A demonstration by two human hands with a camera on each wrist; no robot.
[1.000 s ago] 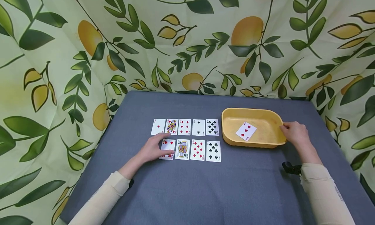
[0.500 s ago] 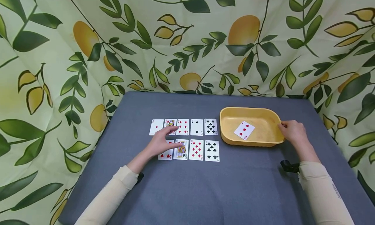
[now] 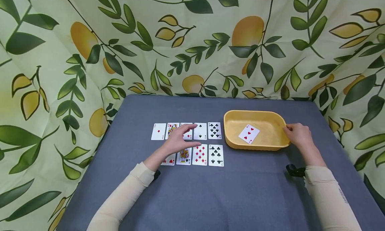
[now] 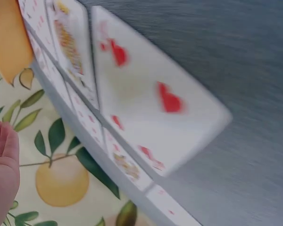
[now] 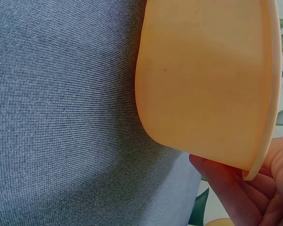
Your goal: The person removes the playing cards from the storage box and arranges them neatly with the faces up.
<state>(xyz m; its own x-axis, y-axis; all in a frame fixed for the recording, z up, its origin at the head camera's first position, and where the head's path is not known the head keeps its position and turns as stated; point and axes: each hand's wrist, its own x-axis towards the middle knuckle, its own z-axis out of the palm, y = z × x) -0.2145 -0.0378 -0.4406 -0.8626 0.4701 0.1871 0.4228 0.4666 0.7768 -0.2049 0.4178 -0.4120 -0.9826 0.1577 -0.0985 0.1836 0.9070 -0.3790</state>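
Observation:
My left hand [image 3: 177,140] hovers over the playing cards with thumb and fingers spread apart and nothing between them. It partly covers the hearts card [image 3: 169,160], the queen card [image 3: 171,129] and the six of diamonds [image 3: 187,135]. In the left wrist view, the hearts card [image 4: 141,94] looks large and blurred, while the hand [image 4: 4,174] shows at the left edge. On the right, my right hand [image 3: 299,134] pinches the end rim of a yellow plastic tray [image 3: 255,114]. Inside it lies a three of hearts [image 3: 249,134]. The right wrist view shows the thumb under the tray's rim.
Two rows of face-up cards lie left of the tray, including the two of spades [image 3: 200,130], a clubs card [image 3: 214,130], the king [image 3: 183,155], the eight of diamonds [image 3: 200,154] and the seven of clubs [image 3: 216,155]. A patterned curtain [image 3: 144,57] surrounds the blue-grey table [image 3: 210,197].
My left hand has moved right and away from me, from the hearts card across the rows, staying spread. My right hand keeps holding the tray's rim. The view has shifted slightly.

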